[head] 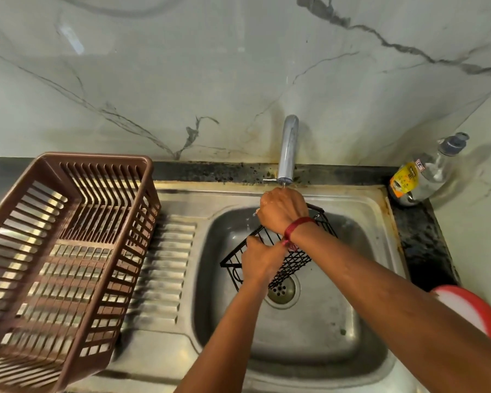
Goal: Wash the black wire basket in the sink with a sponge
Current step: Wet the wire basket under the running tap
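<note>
Left hand [262, 262] grips the basket [298, 262] by its rim, tilted over the sink [309, 333] drain. Right hand [282, 211] curls at the basket's far end beneath the tap [288, 148]; what it holds cannot be told.

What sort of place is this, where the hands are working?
Most likely a home kitchen, at the washing-up spot: a stainless steel sink with a ribbed drainboard, a chrome tap over the basin, and a brown plastic dish rack standing beside it on the drainboard.
</note>
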### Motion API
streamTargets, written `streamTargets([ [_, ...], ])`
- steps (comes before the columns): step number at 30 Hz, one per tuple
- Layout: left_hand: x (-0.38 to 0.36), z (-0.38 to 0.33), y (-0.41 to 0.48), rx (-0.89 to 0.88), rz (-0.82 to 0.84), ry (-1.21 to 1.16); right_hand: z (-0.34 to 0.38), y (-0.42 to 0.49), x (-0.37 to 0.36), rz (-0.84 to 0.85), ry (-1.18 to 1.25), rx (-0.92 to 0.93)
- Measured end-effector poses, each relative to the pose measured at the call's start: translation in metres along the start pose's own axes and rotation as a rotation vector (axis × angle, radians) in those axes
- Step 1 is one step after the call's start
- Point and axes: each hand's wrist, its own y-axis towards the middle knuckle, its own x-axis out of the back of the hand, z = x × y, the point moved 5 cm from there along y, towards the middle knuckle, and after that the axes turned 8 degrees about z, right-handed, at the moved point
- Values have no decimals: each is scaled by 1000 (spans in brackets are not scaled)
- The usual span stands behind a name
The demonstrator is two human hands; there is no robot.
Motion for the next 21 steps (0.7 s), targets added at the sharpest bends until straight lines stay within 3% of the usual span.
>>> streamTargets([
  [6, 4, 7, 9, 7, -58, -51, -2, 0, -7, -2, 327, 108],
  [10, 17, 12, 5, 42, -33, -148, -10, -8, -15, 157, 658, 235],
  [14, 30, 15, -2, 43, 30, -264, -46, -17, -39, 257, 847, 79],
  [17, 32, 21, -8, 63, 62, -322, -69, -17, -57, 272, 812, -76],
  [21, 24, 25, -11, 74, 98, -401, -38, -16, -45, 268, 538, 73],
])
